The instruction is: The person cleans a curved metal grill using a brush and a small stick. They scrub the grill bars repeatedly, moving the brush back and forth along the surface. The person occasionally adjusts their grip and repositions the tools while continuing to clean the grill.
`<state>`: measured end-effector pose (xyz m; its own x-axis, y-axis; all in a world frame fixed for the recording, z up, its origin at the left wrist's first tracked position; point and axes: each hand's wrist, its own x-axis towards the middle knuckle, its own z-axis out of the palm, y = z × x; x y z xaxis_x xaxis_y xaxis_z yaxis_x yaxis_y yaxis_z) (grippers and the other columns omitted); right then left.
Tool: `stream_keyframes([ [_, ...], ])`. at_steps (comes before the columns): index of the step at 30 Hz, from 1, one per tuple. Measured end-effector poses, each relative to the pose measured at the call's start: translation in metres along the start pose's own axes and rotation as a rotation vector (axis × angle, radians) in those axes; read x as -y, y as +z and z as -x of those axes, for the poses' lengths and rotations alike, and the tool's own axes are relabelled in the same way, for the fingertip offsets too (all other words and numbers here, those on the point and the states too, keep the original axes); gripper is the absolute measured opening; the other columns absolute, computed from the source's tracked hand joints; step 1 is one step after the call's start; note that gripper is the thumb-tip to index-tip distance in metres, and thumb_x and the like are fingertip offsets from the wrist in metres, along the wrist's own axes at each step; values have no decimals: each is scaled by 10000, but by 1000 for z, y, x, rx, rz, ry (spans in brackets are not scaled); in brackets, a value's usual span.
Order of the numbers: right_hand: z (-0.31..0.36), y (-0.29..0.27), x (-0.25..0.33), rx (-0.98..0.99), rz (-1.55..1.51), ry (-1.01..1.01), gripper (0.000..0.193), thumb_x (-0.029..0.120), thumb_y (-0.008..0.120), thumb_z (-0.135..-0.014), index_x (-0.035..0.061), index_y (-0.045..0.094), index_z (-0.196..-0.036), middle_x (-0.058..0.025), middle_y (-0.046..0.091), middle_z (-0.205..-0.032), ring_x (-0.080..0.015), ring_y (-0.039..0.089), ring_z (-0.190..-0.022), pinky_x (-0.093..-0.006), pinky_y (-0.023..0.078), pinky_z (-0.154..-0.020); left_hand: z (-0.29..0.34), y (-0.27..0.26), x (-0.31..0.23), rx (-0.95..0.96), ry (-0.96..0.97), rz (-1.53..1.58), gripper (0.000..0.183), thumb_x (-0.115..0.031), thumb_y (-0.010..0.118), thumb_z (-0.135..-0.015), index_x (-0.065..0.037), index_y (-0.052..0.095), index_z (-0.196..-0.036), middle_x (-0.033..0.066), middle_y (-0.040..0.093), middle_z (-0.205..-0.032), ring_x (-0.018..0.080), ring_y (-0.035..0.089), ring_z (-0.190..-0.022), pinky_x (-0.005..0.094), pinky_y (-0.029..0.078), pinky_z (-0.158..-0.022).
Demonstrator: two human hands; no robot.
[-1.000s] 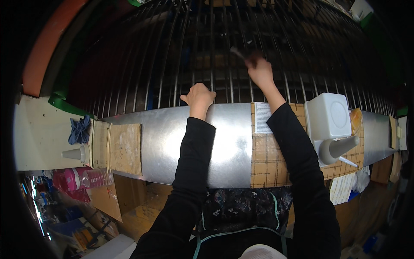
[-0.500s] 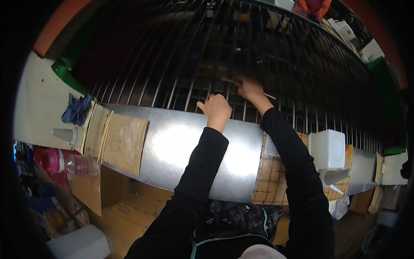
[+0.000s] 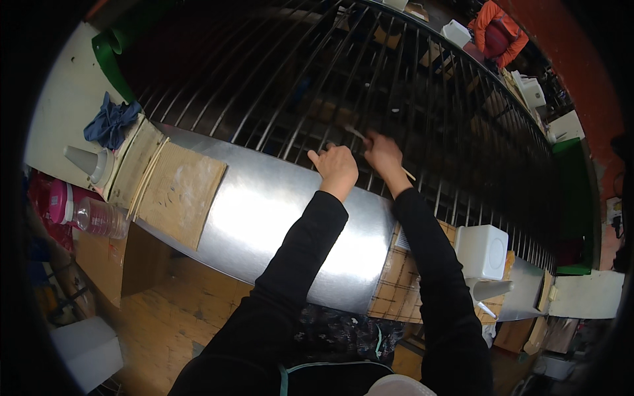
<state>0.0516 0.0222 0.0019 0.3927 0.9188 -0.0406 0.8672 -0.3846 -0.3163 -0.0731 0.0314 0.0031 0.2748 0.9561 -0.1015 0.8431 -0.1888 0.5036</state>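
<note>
Now nearer the left hand, grip unclear, the right hand holds a tool, seemingly focusing work on bars beneath.

The desk is silvery grey, the bars beyond it are dark grey with bright glints, and the tool shows a pale tan end against the black sleeves and the dark, pale-flowered apron with mint-green trim. At left are a slate-blue cloth, a grey cone, a pink-capped clear bottle and white-smeared tan cardboard. At right, a white tub tops a brown mat with dark gridlines, while a person at far right wears orange and dark red.
</note>
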Motion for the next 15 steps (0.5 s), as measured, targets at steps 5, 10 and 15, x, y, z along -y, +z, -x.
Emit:
stream_keyframes([
  [5,-30,1,8,-80,69,-50,288,213,557,-768,163,561,-1052,-152,599,-1028,-338,565,-962,-441,470,-787,1,-1,4,-8,3,16,134,-58,664,-609,-46,683,-741,150,610,-942,320,593,-871,451,255,-901],
  [10,-2,-2,11,23,6,37,260,209,548,-794,171,567,-1050,-157,604,-1007,-347,559,-975,-453,458,-792,4,-3,5,-26,9,38,115,-65,658,-620,-52,686,-730,156,601,-941,321,591,-857,448,262,-873],
  [15,-17,2,9,-70,100,11,216,209,553,-791,159,573,-1000,-148,615,-967,-344,558,-968,-428,459,-782,4,0,4,-26,16,45,124,-90,608,-685,-53,689,-772,148,583,-951,304,558,-886,418,243,-876],
])
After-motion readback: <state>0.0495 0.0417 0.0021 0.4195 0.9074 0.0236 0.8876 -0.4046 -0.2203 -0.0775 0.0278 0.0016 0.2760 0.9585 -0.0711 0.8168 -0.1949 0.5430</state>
